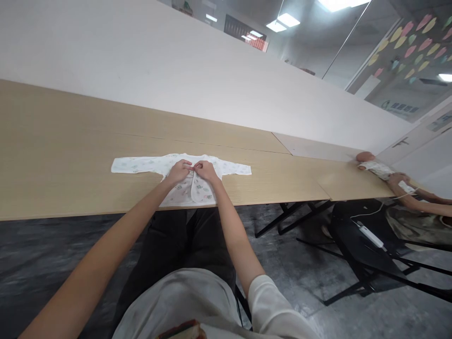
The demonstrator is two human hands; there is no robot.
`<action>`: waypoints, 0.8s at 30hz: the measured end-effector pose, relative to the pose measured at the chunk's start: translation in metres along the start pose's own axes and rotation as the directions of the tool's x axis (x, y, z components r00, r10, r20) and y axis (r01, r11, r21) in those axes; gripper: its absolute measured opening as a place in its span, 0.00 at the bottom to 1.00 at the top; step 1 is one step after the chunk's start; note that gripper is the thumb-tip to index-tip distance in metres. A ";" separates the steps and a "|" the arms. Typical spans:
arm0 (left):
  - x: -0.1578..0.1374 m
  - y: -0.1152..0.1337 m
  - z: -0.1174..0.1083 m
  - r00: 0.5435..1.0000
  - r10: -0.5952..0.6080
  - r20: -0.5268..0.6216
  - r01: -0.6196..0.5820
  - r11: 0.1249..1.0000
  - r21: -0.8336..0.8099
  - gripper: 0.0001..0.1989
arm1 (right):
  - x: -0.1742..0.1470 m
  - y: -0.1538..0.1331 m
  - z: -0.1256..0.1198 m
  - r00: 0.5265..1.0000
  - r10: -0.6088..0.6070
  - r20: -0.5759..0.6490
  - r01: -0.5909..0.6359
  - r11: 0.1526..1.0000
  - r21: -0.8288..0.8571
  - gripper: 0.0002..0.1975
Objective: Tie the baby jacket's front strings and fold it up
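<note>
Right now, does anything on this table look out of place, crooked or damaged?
Nothing stands out. The baby shirt lies flat on the table, sleeves spread, with the left hand and right hand pinching its front opening. No tear or spill shows.

Looked like an office or classroom: long wooden tables, glass partition beyond them, ceiling lights overhead.

Bare table either side of the baby shirt; doll well apart, far right.
</note>
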State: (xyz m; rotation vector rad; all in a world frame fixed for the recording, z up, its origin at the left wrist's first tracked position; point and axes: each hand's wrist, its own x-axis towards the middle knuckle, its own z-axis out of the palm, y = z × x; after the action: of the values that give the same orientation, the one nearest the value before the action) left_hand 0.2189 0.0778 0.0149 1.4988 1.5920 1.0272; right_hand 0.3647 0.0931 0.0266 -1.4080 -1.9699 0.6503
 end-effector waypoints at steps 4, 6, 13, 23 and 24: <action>-0.003 0.006 0.004 1.000 -0.016 -0.004 0.015 0.989 -0.147 0.23 | -0.001 -0.009 -0.007 0.999 0.023 0.046 -0.020 0.997 -0.068 0.05; -0.005 0.007 0.005 1.000 0.008 -0.003 -0.008 0.989 -0.148 0.24 | 0.000 -0.011 -0.010 0.999 0.025 0.048 -0.020 0.995 -0.094 0.04; -0.008 0.002 0.008 0.977 0.211 -0.017 -0.192 0.915 0.354 0.11 | -0.001 -0.007 -0.013 0.988 0.157 0.002 -0.157 0.987 -0.019 0.16; -0.006 -0.002 0.013 0.977 0.212 -0.027 -0.189 0.914 0.360 0.11 | -0.004 0.001 -0.011 0.985 0.172 -0.028 -0.170 0.984 0.056 0.13; -0.006 -0.003 0.013 0.978 0.206 -0.031 -0.184 0.924 0.335 0.11 | -0.004 0.001 -0.011 0.985 0.170 -0.028 -0.168 0.984 0.063 0.13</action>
State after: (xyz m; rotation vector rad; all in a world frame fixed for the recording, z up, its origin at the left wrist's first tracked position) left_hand 0.2299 0.0726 0.0068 1.8998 1.7544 0.9565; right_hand 0.3743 0.0897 0.0328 -1.5498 -1.8035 0.7516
